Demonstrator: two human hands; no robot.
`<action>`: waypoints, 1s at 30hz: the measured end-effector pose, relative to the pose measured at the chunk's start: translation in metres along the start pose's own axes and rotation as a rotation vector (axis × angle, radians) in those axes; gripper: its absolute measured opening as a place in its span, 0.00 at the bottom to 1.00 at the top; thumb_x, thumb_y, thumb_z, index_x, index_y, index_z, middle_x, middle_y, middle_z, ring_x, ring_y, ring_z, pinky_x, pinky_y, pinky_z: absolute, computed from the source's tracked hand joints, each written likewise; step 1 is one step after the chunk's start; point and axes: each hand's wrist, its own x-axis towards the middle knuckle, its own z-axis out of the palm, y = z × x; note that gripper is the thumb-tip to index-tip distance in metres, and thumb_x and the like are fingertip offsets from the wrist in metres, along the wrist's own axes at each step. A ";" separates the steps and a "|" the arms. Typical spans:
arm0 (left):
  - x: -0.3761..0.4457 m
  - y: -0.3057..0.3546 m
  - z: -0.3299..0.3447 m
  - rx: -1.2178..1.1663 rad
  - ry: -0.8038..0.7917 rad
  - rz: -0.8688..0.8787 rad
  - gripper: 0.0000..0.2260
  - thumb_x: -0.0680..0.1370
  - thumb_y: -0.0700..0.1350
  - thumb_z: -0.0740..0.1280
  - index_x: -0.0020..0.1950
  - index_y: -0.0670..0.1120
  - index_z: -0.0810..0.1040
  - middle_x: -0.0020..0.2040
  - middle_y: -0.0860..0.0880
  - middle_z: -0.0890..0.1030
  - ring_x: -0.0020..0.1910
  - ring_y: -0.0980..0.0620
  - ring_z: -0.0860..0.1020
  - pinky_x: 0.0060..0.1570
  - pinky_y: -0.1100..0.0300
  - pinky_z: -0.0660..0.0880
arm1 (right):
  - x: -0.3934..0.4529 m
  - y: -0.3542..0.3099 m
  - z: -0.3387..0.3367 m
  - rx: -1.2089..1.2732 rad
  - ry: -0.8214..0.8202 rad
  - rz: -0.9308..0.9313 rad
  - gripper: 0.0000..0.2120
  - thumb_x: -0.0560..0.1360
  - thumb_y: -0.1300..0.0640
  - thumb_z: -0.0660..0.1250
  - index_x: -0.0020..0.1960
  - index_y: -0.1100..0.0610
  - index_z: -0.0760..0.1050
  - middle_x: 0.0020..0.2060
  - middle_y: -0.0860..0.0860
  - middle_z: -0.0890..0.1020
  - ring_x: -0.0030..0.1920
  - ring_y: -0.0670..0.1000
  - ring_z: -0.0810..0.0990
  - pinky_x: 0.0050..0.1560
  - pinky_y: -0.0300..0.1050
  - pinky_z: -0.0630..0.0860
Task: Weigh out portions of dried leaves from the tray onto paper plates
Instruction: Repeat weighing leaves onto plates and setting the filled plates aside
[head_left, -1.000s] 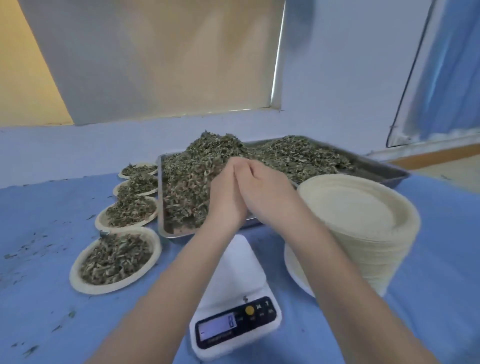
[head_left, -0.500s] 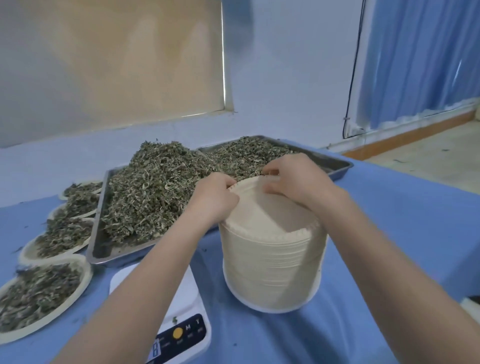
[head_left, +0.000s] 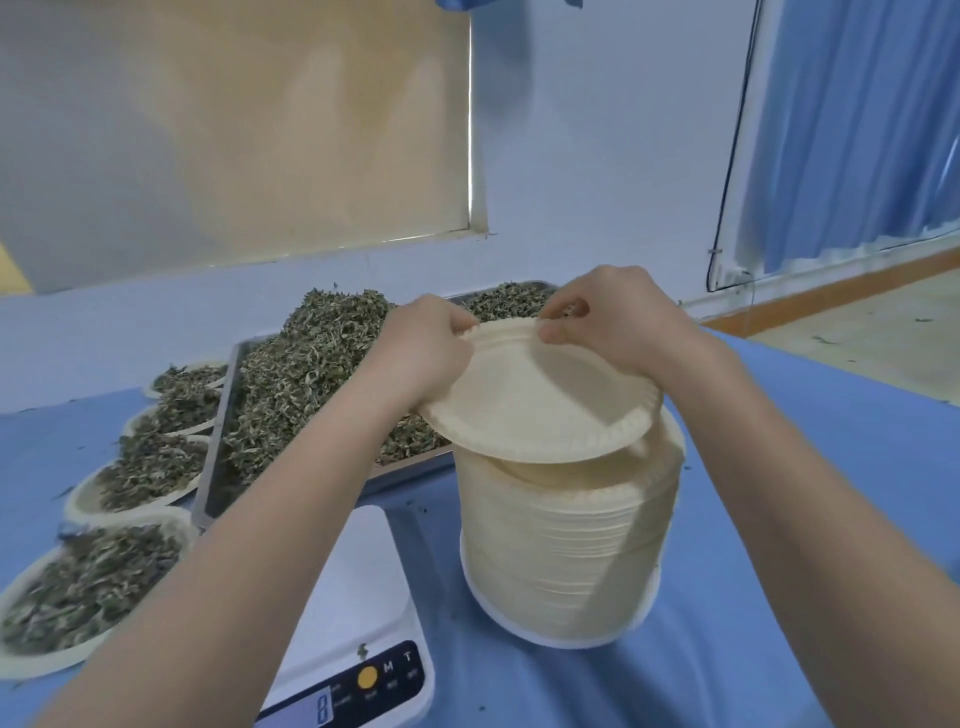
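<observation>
Dried leaves (head_left: 311, 374) sit heaped in the metal tray (head_left: 215, 457) behind my hands, none weighed for this portion yet. My left hand (head_left: 421, 353) and right hand (head_left: 613, 322) each have a pinching grip on the far rim of the top paper plate (head_left: 535, 410), which tilts up off the stack (head_left: 566, 551). A second plate could cling underneath (they nest tightly), throwing off the weight. Pulling sideways might topple the tall stack onto the scale (head_left: 358, 597) on the tabletop (head_left: 779, 597), or my forearm could brush leaves from the tray.
</observation>
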 end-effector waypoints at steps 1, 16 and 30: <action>-0.001 -0.005 -0.006 -0.012 0.007 -0.018 0.16 0.78 0.39 0.62 0.64 0.49 0.77 0.63 0.49 0.78 0.50 0.54 0.73 0.47 0.65 0.67 | 0.000 -0.008 0.001 0.015 0.006 -0.003 0.06 0.73 0.55 0.70 0.49 0.50 0.83 0.40 0.47 0.80 0.45 0.50 0.79 0.39 0.37 0.70; -0.092 -0.171 -0.073 -0.105 0.189 -0.466 0.07 0.75 0.42 0.70 0.52 0.45 0.83 0.40 0.53 0.81 0.38 0.56 0.74 0.45 0.59 0.69 | -0.030 -0.144 0.140 -0.047 -0.339 -0.082 0.21 0.76 0.63 0.57 0.66 0.49 0.72 0.62 0.54 0.76 0.55 0.57 0.77 0.51 0.49 0.76; -0.126 -0.206 0.031 -0.454 0.351 -0.624 0.04 0.74 0.43 0.71 0.48 0.50 0.82 0.45 0.52 0.82 0.41 0.60 0.77 0.44 0.70 0.70 | -0.064 -0.077 0.214 0.496 -0.134 0.273 0.14 0.74 0.64 0.65 0.58 0.58 0.81 0.51 0.50 0.82 0.55 0.48 0.78 0.45 0.37 0.69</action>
